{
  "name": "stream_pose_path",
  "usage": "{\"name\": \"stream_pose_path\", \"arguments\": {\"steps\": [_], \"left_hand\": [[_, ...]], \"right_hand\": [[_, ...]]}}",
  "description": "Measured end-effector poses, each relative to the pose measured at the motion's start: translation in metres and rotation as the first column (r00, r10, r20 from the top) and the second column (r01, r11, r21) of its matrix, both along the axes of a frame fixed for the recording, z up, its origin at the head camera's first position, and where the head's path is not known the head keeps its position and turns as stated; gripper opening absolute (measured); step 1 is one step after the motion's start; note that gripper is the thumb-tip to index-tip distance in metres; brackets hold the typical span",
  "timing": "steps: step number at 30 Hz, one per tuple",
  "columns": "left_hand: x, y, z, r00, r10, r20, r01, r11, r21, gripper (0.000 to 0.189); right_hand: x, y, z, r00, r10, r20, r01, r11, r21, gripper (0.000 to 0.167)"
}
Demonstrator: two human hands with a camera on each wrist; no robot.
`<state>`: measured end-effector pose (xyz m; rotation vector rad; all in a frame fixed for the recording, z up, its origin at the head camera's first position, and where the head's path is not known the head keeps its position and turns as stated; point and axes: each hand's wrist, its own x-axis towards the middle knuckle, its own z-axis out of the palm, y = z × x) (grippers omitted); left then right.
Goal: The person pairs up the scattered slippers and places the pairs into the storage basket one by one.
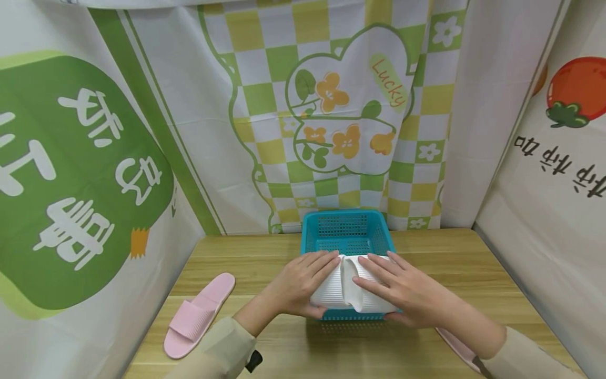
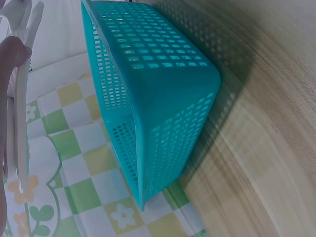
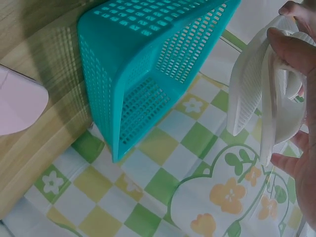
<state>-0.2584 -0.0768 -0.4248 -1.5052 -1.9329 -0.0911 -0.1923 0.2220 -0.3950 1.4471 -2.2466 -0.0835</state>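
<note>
Two white ribbed slippers are held side by side over the teal basket [image 1: 387,231]. My left hand [image 1: 300,281] grips the left white slipper [image 1: 331,292], its fingers across the top and thumb below. In my right hand [image 1: 412,295] is the right white slipper [image 1: 371,300], held the same way. The right wrist view shows the pair of slippers [image 3: 246,84] with their soles close together, apart from the basket wall [image 3: 101,64]. Only a strip of the slippers [image 2: 22,123] appears in the left wrist view. The hands hide part of the basket's front.
A pink slipper [image 1: 196,321] lies on the wooden table [image 1: 255,258] at the left. Another pink slipper [image 1: 456,347] lies at the right, partly covered by the right forearm. Printed cloth [image 1: 265,152] hangs behind the table, with more cloth at both sides.
</note>
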Motion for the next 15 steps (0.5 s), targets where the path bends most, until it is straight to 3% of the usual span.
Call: {"name": "stream_pose_path", "arguments": {"steps": [15], "left_hand": [[-0.0012, -0.0006, -0.0005, 0.999, -0.032, 0.035, 0.032, 0.999, 0.002, 0.11]], "right_hand": [[-0.0003, 0.0004, -0.0049, 0.996, 0.023, -0.082, -0.025, 0.999, -0.021, 0.111]]}}
